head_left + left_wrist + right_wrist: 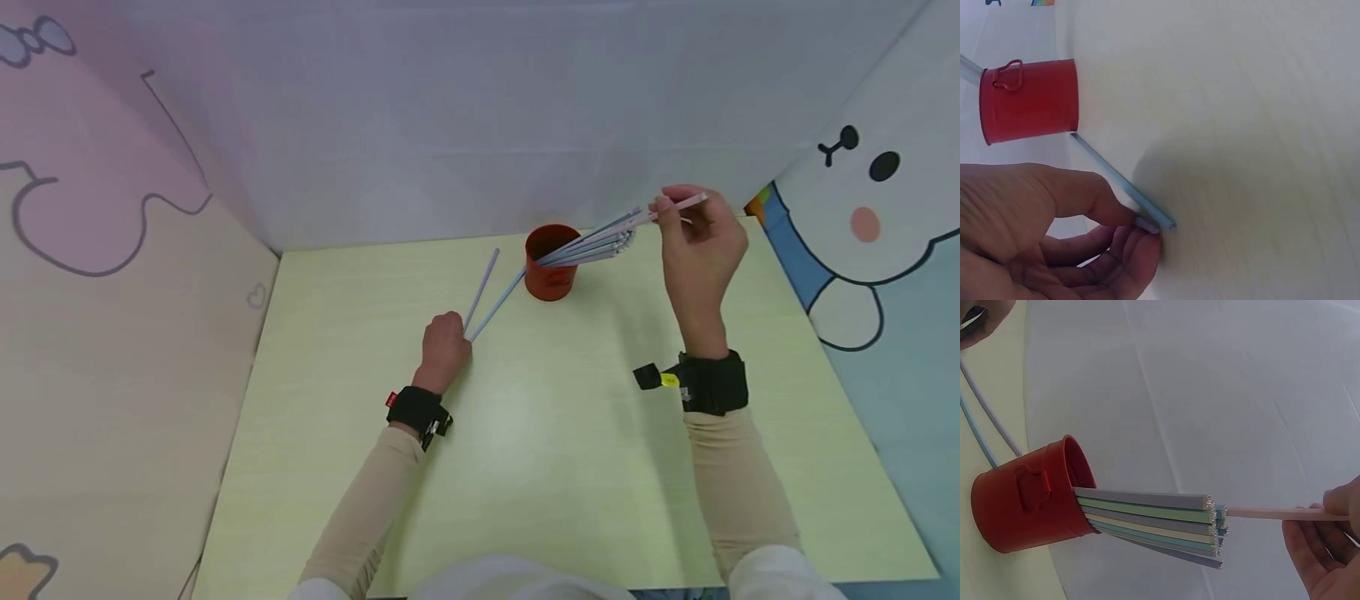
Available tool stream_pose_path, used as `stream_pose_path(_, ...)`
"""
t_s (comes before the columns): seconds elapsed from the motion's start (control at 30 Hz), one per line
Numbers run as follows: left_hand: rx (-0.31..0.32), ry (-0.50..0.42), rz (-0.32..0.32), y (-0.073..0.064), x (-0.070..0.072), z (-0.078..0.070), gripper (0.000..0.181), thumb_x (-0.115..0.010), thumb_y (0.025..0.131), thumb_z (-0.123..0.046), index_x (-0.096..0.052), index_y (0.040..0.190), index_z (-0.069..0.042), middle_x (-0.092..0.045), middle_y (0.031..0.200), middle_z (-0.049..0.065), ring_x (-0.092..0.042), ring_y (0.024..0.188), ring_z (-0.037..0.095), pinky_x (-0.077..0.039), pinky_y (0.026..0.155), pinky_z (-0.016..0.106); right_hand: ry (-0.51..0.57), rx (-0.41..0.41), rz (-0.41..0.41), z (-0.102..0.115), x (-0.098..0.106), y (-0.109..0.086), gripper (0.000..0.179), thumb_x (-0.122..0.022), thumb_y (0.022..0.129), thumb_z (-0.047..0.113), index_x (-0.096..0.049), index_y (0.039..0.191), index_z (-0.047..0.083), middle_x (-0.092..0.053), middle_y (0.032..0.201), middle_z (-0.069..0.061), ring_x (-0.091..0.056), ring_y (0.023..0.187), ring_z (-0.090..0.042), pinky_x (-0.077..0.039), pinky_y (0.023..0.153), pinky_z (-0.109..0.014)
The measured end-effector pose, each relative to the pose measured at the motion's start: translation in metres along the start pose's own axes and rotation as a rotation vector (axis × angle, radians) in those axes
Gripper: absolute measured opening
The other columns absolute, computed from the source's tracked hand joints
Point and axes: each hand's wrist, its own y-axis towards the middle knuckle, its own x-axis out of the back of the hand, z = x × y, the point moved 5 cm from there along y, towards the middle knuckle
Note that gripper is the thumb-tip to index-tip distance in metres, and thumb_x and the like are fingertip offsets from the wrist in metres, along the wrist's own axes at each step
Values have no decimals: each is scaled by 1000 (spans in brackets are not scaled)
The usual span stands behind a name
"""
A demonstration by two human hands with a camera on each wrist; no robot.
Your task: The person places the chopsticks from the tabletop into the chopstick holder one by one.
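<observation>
A red metal bucket (pixel 550 284) with a small side handle stands near the back of the table, holding a bundle of thin pastel sticks (pixel 1147 514) that lean out to the right. Above their tips my right hand (pixel 701 250) pinches a pink stick (pixel 1260 513) between thumb and fingers. Its lower end is hidden behind the bundle. To the left of the bucket, my left hand (pixel 446 346) pinches the near end of a lilac stick (pixel 482 286) low over the table. Close beside it a light blue stick (pixel 1124 184) lies on the tabletop, pointing to the bucket's base.
The pale wooden table (pixel 540 467) meets a plain whitish back wall (pixel 465 108). Cartoon-printed panels stand along both sides, with a bear-like face (pixel 862 192) on the right one. A black strap (pixel 714 383) circles the right wrist.
</observation>
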Motion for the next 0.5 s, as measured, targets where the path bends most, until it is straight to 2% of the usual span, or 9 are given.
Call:
stream_pose_path(0.17,46,-61,17,-1,3,8,12,-61,70,9,-60,63,0,-54,60,8,-45,55,20,-44,45,37,-1,-105,20,-9,-5,-6,13,-68,86,-6,-70,97,-12,-68,92,-26,-70,77,-22,-56,74,-17)
stream_pose_path(0.33,62,-155,-18,-8,9,12,11,-63,71,8,-71,76,4,-67,72,12,-58,63,22,-51,54,37,-52,-122,56,-14,-7,-10,16,-69,87,-3,-71,100,-10,-69,94,-26,-69,80,-26,-56,75,-17)
stream_pose_path(0.5,62,-264,-50,-20,12,9,18,-65,72,4,-71,89,4,-69,77,10,-64,69,23,-53,58,36,-107,-118,47,-13,-3,-18,16,-67,89,1,-71,101,-10,-70,94,-24,-70,80,-24,-56,75,-17)
